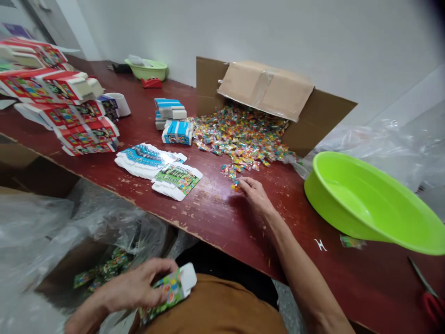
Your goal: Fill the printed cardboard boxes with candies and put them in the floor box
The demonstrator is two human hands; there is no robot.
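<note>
On the right hand (257,195), fingers (245,183) bunched low, tips against loose candy packets (233,178) on the red table (215,222); grip unclear. In the left hand (139,283), fingers (153,273) curled around a green box (170,290), white flap open, over the lap. Just beyond the right fingertips, a candy heap (239,134) spilling from a tipped cardboard carton (306,123); farther right, a green basin (323,195).

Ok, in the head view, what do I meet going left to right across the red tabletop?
Red printed cartons → blue-and-white cartons → heap of small colourful sachets → lime-green plastic basin
</note>
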